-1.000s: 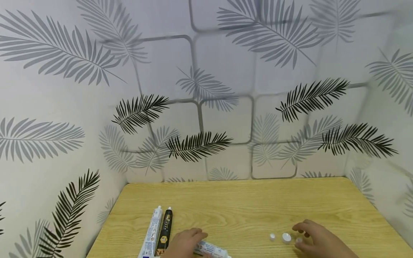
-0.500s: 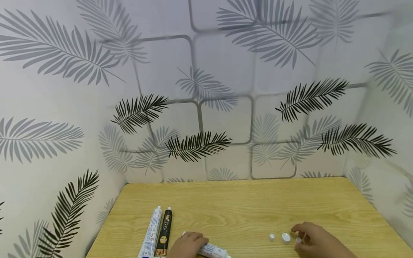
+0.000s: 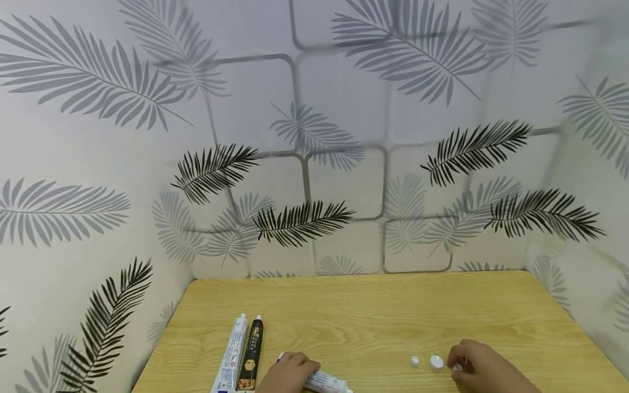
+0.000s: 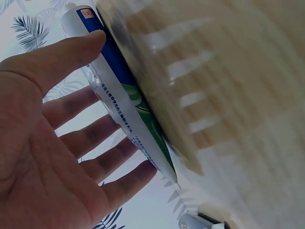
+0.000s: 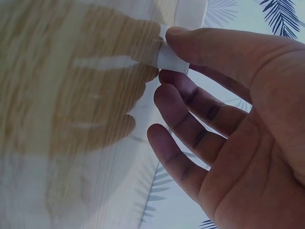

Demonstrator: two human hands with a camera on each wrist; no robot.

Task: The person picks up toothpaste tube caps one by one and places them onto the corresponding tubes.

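My left hand (image 3: 287,375) grips a white, blue and green toothpaste tube (image 3: 328,382) lying on the table. In the left wrist view, the thumb is on one side of this tube (image 4: 119,98) and the fingertips are along the other. My right hand (image 3: 484,368) pinches a small white cap (image 3: 457,368) at the tabletop. Seen from the right wrist, the ribbed cap (image 5: 171,61) is between thumb and index finger, while the other fingers stay loosely bent. Left of that hand lie a larger white cap (image 3: 436,363) and a smaller one (image 3: 415,361).
To the left of my left hand, a white tube (image 3: 230,352) and a black tube (image 3: 250,352) lie side by side, nozzles away from me. The wooden table (image 3: 354,305) meets a leaf-patterned backdrop (image 3: 344,164) at its back and sides.
My left hand has moved slightly right and settled over the tube, whose far end now shows beyond it. The fingers of my right hand have closed on the small cap.
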